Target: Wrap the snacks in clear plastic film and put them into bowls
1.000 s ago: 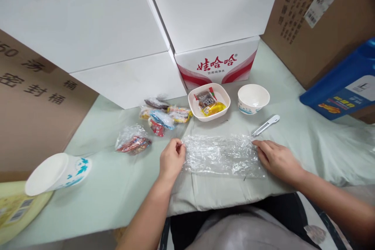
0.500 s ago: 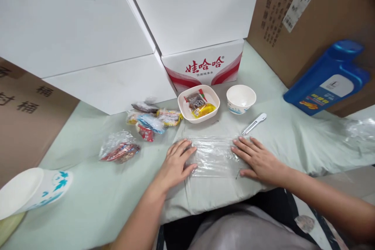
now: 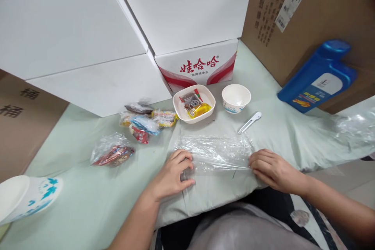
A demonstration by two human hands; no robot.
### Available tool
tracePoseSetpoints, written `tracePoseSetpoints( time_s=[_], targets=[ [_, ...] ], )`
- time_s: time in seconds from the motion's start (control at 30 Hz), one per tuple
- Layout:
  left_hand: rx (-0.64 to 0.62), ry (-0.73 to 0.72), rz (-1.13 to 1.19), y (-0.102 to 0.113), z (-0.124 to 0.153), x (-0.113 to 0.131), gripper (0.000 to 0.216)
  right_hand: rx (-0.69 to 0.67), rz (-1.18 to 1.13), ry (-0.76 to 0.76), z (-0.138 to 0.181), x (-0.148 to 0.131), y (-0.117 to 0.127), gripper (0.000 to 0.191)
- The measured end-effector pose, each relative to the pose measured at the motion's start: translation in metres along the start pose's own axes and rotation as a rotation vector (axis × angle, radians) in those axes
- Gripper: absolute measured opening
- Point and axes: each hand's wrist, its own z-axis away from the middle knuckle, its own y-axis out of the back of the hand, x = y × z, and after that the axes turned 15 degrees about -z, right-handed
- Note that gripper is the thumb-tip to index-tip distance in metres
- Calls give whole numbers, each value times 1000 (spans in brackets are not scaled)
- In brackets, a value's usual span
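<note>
A clear plastic bag [image 3: 216,152] lies flat and wrinkled on the cloth-covered table in front of me. At its left end, my left hand [image 3: 175,174] rests with bent fingers, the thumb apart from them. My right hand [image 3: 275,170] has its fingers closed on the bag's lower right corner, and creases run from there across the film. Just beyond the bag lies a white utility knife [image 3: 249,122]. A white tray [image 3: 179,110] holding a dark packet [image 3: 191,100] and a yellow packet [image 3: 200,110] stands behind, beside a paper bowl [image 3: 236,98].
Several wrapped snacks [image 3: 145,124] and a bagged red-brown packet [image 3: 115,154] lie to the left. White boxes [image 3: 187,11] form a wall at the back. A blue bottle [image 3: 319,78] leans near a brown carton [image 3: 281,27]. A paper bucket [image 3: 38,199] lies far left.
My right hand has gone from lying flat on the bag to gripping its right corner, further right and nearer me. My left fingers have curled. The bag is spread wider; the view has shifted slightly.
</note>
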Motion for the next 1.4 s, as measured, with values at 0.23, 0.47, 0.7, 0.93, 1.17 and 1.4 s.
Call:
tracePoseSetpoints(
  time_s=[0.23, 0.47, 0.7, 0.93, 1.17, 1.4],
  targets=[
    [137, 142, 266, -2, 9, -13, 7, 123, -45, -93, 4, 2, -2, 13],
    [232, 534, 180, -18, 9, -18, 19, 288, 91, -369, -9, 11, -15, 17],
    [313, 532, -306, -34, 3, -19, 23, 252, 305, -564, -25, 25, -27, 23],
    [317, 549, -585, -34, 2, -18, 23, 263, 412, -624, -32, 29, -23, 24],
    [626, 504, -579, -8, -2, 4, 26, 367, 306, -76, -46, 7, -17, 26],
    [142, 285, -508, -15, -7, 15, 26, -154, 253, -5, -53, 15, -43, 87]
  ],
)
